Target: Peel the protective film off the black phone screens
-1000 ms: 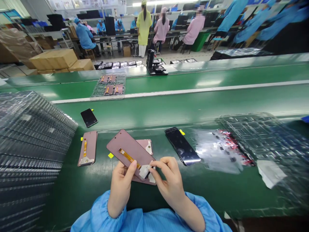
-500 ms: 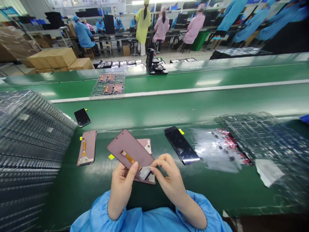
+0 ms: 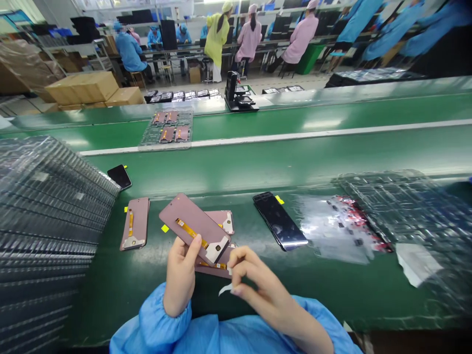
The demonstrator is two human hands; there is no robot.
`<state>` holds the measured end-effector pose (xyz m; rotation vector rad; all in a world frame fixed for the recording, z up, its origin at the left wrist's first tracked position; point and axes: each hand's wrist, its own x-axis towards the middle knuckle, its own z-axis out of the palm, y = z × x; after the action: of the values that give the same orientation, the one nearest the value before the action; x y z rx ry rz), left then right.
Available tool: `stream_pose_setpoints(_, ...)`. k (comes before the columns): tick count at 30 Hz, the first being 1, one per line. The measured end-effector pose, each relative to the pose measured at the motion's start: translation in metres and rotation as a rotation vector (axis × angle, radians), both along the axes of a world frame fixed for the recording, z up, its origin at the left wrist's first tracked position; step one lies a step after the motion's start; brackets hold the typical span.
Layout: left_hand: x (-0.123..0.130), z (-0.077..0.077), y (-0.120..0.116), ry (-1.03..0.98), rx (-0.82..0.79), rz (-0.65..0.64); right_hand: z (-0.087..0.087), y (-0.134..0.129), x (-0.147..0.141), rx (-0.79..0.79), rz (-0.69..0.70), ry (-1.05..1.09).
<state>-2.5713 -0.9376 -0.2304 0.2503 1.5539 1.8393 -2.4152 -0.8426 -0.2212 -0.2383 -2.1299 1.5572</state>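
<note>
Left hand [image 3: 179, 278] holds a phone display [image 3: 191, 221]; right hand [image 3: 263, 285] pinches clear film [image 3: 224, 290].

The left hand [image 3: 179, 280] is held upright and closed, its thumb [image 3: 189, 250] pointing up and gripping, just left of the right fingertips [image 3: 236, 291]. The right hand [image 3: 260, 280] is turned inward, with thumb and forefinger pinched together at those fingertips and the other fingers curled just above them. The right wrist lies below and to the right of the fingertips, and the blue left sleeve [image 3: 158, 314] ends below the left thumb.
</note>
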Motion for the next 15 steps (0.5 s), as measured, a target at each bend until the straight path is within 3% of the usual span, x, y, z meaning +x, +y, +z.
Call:
stream_pose_setpoints(6,-0.005,0.009,-0.001,-0.180,0.030,-0.064,-0.014,0.024,0.015,-0.236,-0.165,0.042)
stream_pose_setpoints(11,-0.004,0.009,-0.003,-0.185,0.013,-0.099,-0.015,0.031,0.019,-0.249,-0.264,0.028)
stream_pose_setpoints(15,-0.028,0.010,-0.011,-0.080,-0.036,-0.229,-0.019,0.030,0.024,-0.292,-0.423,-0.002)
